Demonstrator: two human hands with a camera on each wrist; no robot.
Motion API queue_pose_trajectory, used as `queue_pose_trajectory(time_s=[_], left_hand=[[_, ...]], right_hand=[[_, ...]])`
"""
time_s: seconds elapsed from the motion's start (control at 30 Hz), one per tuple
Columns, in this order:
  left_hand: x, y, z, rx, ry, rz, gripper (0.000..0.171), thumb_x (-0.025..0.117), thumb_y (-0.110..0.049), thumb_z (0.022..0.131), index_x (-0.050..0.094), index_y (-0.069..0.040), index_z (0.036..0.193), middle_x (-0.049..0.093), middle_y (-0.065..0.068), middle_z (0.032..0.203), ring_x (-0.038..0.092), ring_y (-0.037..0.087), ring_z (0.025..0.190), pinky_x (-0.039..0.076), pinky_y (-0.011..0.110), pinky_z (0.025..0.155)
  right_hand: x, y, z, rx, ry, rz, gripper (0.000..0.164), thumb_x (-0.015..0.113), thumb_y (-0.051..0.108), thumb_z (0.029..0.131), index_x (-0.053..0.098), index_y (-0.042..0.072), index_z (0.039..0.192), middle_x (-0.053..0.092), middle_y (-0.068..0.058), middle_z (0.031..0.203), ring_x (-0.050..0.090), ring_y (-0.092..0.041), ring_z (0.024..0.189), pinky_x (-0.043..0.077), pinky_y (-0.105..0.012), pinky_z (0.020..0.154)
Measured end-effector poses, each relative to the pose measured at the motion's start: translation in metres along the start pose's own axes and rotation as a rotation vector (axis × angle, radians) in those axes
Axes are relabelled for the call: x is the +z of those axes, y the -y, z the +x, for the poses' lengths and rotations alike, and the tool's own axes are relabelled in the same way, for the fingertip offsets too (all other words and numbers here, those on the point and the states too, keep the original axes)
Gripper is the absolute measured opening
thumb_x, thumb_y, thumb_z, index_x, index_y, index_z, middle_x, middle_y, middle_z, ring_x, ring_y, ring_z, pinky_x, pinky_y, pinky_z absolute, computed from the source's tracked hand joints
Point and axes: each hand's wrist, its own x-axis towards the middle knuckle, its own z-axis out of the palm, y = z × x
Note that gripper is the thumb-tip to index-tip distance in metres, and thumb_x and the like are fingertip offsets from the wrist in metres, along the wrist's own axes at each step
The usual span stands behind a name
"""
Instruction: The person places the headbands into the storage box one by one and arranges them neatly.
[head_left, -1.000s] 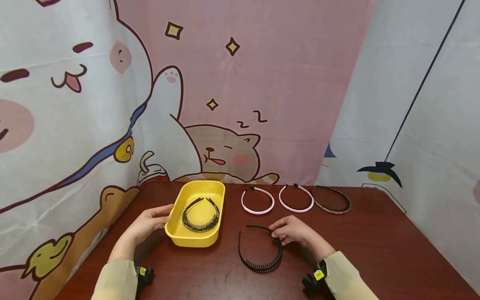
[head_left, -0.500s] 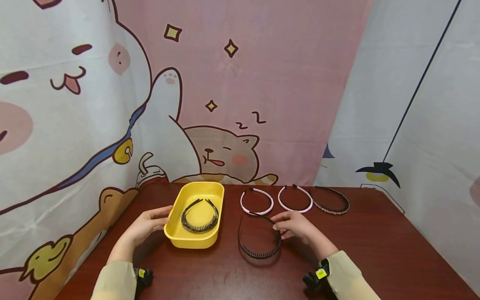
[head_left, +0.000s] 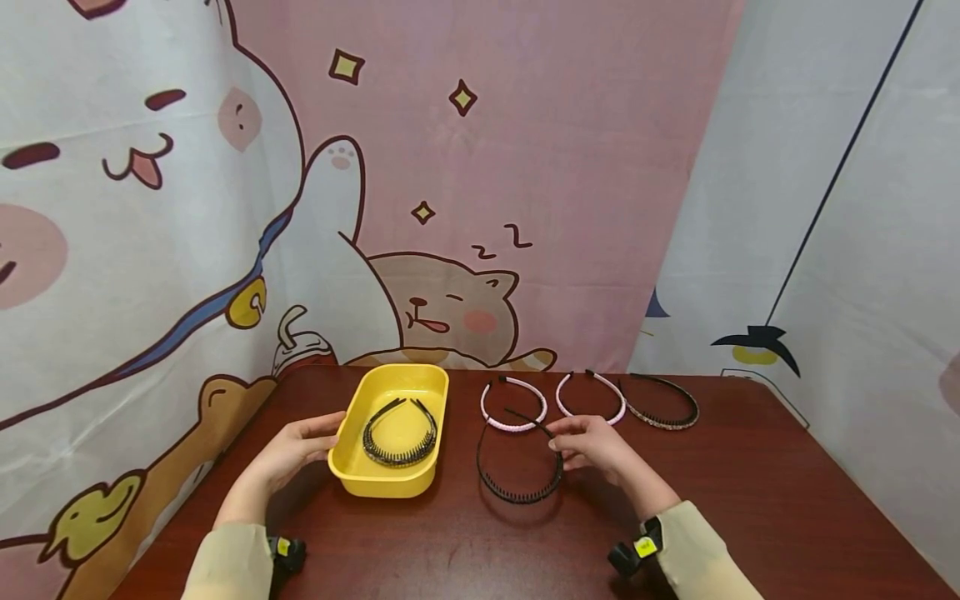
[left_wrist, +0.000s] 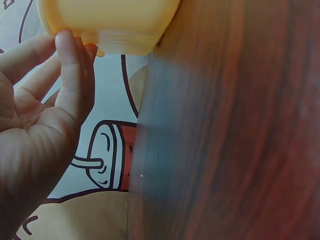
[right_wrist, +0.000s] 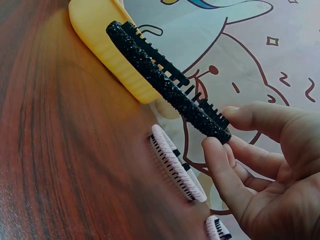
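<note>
A black headband (head_left: 517,497) with inner comb teeth hangs above the table, its open ends pointing away. My right hand (head_left: 596,450) pinches it on its right side; the right wrist view shows thumb and fingertips on the glittery black band (right_wrist: 165,85). At the left, my left hand (head_left: 296,450) holds the side of a yellow plastic basin (head_left: 386,485), thumb and fingertips at its rim. Dark toothed headband arcs (head_left: 400,458) lie inside the basin; whether they are one or more is hard to tell.
Two pink headbands (head_left: 486,414) (head_left: 622,406) lie at the back of the dark red table (head_left: 750,483), with a dark patterned headband (head_left: 675,425) to their right. A cartoon-print cloth (head_left: 585,208) hangs right behind the table.
My right hand has lifted the black headband off the table and tilted its ends up; it now overlaps the left pink headband in view. My left hand stays at the basin.
</note>
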Motion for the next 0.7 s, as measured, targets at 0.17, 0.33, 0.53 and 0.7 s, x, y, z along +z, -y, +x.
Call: queue_pose_trajectory(time_s=[0.17, 0.33, 0.53, 0.7], left_hand=[[-0.001, 0.0, -0.001, -0.002, 0.005, 0.005, 0.059, 0.063, -0.011, 0.094, 0.037, 0.007, 0.144, 0.041, 0.029, 0.143, 0.06, 0.026, 0.113, 0.052, 0.031, 0.086], [-0.001, 0.0, -0.001, -0.003, 0.002, 0.005, 0.059, 0.063, -0.01, 0.094, 0.038, 0.007, 0.144, 0.041, 0.029, 0.143, 0.06, 0.027, 0.113, 0.052, 0.031, 0.087], [-0.001, -0.001, -0.001, -0.003, 0.004, 0.005, 0.059, 0.063, -0.01, 0.094, 0.038, 0.007, 0.144, 0.042, 0.028, 0.143, 0.061, 0.026, 0.112, 0.052, 0.031, 0.086], [-0.001, 0.0, 0.0, -0.006, 0.004, 0.004, 0.059, 0.063, -0.01, 0.094, 0.038, 0.008, 0.144, 0.041, 0.029, 0.143, 0.061, 0.024, 0.111, 0.052, 0.031, 0.086]], right_hand=[[0.0, 0.003, 0.0, -0.007, -0.002, 0.006, 0.043, 0.069, 0.006, 0.083, 0.056, -0.016, 0.119, 0.061, -0.005, 0.08, 0.058, -0.017, 0.068, 0.056, -0.031, 0.059], [-0.002, 0.007, 0.001, -0.012, -0.009, 0.019, 0.042, 0.069, 0.006, 0.084, 0.057, -0.015, 0.119, 0.061, -0.006, 0.081, 0.058, -0.017, 0.068, 0.056, -0.032, 0.06], [-0.007, 0.016, 0.001, -0.018, -0.032, 0.042, 0.044, 0.07, 0.005, 0.083, 0.057, -0.015, 0.12, 0.061, -0.005, 0.079, 0.058, -0.015, 0.066, 0.056, -0.032, 0.061], [-0.011, 0.027, 0.003, -0.045, -0.047, 0.034, 0.043, 0.07, 0.005, 0.082, 0.058, -0.014, 0.119, 0.06, -0.006, 0.081, 0.058, -0.016, 0.066, 0.057, -0.039, 0.065]])
